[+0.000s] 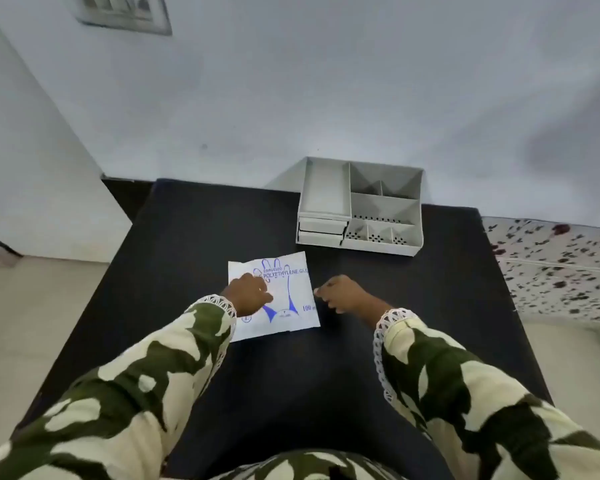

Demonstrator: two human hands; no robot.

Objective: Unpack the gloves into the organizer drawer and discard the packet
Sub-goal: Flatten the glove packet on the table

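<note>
A flat white packet (pixel 291 306) with a blue glove drawing and the words "polyethylene gloves" lies on the black table (pixel 194 244). My left hand (pixel 248 294) rests on the packet's left part with fingers curled down onto it. My right hand (pixel 340 293) is at the packet's right edge, fingers curled, fingertips touching or almost touching that edge; I cannot tell whether it grips. A grey organizer (pixel 361 206) with several open compartments and two small shut drawers (pixel 321 231) at its front left stands at the table's far side.
A pale wall rises behind the table. A speckled white cloth (pixel 561 268) lies off the table's right edge. Light floor shows on the left. My camouflage-patterned sleeves fill the near part of the view.
</note>
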